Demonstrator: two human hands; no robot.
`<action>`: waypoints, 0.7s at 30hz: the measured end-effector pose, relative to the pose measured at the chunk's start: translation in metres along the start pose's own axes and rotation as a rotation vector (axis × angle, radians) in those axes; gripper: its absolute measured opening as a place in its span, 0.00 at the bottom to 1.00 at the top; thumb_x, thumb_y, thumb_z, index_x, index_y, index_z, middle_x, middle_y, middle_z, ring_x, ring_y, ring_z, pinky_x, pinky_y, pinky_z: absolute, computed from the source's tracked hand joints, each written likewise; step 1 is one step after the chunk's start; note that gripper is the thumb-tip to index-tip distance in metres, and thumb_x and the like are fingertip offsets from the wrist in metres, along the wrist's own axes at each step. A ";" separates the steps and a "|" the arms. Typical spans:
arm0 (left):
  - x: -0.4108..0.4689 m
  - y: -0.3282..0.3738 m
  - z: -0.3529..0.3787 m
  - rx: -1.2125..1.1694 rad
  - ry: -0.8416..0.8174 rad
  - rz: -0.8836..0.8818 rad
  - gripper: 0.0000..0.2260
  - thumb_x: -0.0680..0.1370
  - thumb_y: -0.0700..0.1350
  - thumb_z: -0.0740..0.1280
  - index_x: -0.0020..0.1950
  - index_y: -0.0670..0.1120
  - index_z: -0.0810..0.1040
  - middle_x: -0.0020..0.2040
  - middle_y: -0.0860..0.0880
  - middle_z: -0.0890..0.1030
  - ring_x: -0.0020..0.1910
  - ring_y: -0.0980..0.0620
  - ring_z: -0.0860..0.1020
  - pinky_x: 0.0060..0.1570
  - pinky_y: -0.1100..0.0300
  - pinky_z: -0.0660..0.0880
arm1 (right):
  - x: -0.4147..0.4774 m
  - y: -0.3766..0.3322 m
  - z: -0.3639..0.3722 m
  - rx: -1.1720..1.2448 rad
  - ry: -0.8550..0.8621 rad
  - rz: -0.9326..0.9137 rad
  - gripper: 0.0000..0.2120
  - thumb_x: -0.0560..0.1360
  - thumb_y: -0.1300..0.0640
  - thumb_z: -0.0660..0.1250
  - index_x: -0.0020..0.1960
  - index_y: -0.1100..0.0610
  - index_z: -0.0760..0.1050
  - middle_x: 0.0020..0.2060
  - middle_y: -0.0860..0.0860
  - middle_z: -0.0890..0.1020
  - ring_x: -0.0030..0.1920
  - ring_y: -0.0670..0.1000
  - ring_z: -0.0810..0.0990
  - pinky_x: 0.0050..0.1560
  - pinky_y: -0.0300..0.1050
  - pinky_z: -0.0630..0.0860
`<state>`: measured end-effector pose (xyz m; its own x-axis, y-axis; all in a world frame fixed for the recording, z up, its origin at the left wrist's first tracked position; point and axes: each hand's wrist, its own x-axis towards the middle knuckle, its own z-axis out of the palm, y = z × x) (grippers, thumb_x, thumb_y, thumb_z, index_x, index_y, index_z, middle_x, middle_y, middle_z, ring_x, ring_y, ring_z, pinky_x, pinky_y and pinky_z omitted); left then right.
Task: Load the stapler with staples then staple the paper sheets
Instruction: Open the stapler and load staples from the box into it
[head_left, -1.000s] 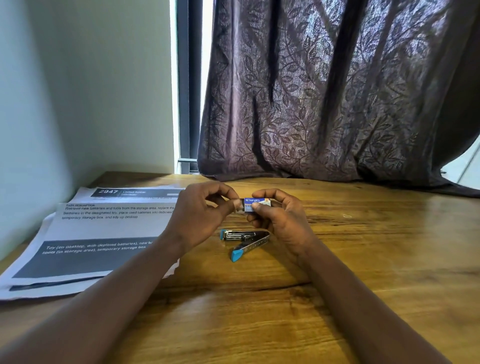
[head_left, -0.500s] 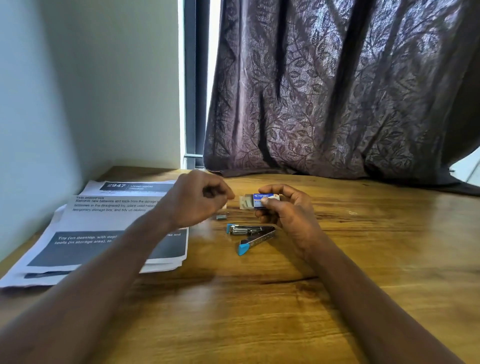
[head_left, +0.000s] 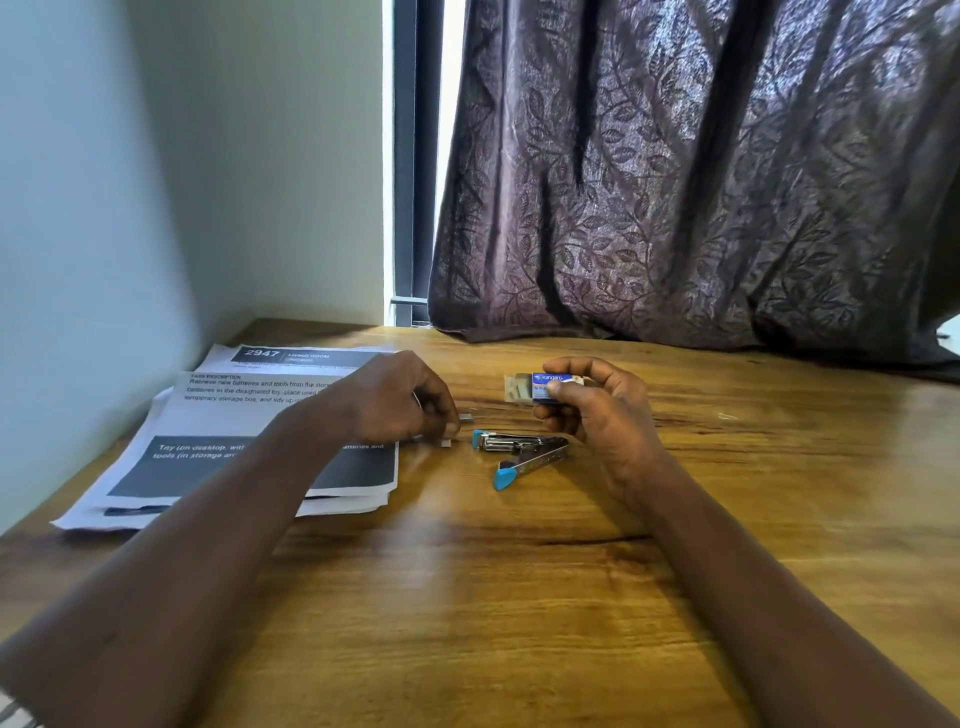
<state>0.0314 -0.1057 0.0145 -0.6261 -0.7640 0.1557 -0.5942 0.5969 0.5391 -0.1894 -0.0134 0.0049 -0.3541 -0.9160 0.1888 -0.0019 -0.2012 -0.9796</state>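
My stapler (head_left: 519, 451) lies swung open on the wooden table (head_left: 519, 597) between my hands. My left hand (head_left: 400, 397), knuckles up, pinches a short strip of staples (head_left: 466, 415) just beside it, over the paper sheets (head_left: 249, 441). Farther back, my right hand (head_left: 597, 410) grips the staple box (head_left: 545, 388), its tray slid partly out.

1. My desk is a wooden table (head_left: 519, 597), warm brown with a dark grain line running across it.
2. Behind the table's far edge hangs a dark purple curtain (head_left: 675, 182) with a leafy pattern, its hem resting on the wood.
3. Left of the curtain there's a dark window frame (head_left: 408, 156).
4. Left of the table, a plain pale wall (head_left: 156, 182).
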 end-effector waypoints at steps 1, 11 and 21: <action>-0.001 -0.002 0.000 0.006 -0.010 -0.006 0.05 0.74 0.47 0.78 0.43 0.58 0.87 0.42 0.59 0.86 0.42 0.61 0.81 0.42 0.66 0.72 | 0.000 0.000 0.000 -0.014 -0.004 -0.001 0.09 0.77 0.70 0.68 0.51 0.58 0.82 0.44 0.61 0.85 0.36 0.52 0.83 0.36 0.41 0.82; 0.006 -0.004 0.021 0.227 0.276 0.082 0.09 0.79 0.49 0.72 0.58 0.54 0.86 0.48 0.58 0.84 0.38 0.66 0.75 0.37 0.72 0.65 | 0.002 0.000 0.002 -0.060 -0.015 -0.004 0.09 0.77 0.68 0.68 0.51 0.56 0.82 0.42 0.58 0.86 0.35 0.50 0.84 0.35 0.40 0.81; 0.018 -0.006 0.032 0.319 0.272 0.086 0.07 0.78 0.50 0.73 0.55 0.56 0.86 0.51 0.56 0.85 0.36 0.65 0.72 0.34 0.70 0.64 | 0.003 0.002 0.001 -0.067 -0.021 -0.001 0.09 0.77 0.68 0.68 0.51 0.57 0.82 0.41 0.58 0.86 0.36 0.51 0.83 0.34 0.41 0.80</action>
<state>0.0073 -0.1152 -0.0127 -0.5495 -0.7196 0.4245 -0.6990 0.6743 0.2382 -0.1898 -0.0171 0.0037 -0.3344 -0.9230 0.1905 -0.0655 -0.1789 -0.9817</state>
